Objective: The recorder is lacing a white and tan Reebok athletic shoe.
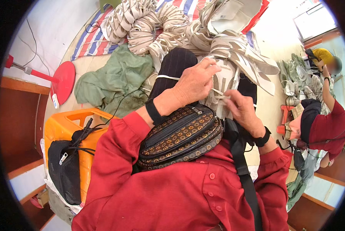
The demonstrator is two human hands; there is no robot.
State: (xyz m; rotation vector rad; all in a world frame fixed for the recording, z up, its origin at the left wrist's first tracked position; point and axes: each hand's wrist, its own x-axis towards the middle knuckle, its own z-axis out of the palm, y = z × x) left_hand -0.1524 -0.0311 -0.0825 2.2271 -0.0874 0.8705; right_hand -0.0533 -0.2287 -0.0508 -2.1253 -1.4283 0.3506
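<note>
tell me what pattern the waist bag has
The bag shows tan circles on dark brown, best in the head view.

The head-worn fisheye view looks steeply down from above and behind the patterned bag (180, 134); it faces forward past the bag, which lies close below; straight edges bend well out from it.

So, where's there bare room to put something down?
Bare floor shows between red round base, striped sheet and green cloth, and between right knee and rightmost shoes. The sheet is crowded with shoe bundles; the lap with bag, white shoe, left hand and right hand.
</note>
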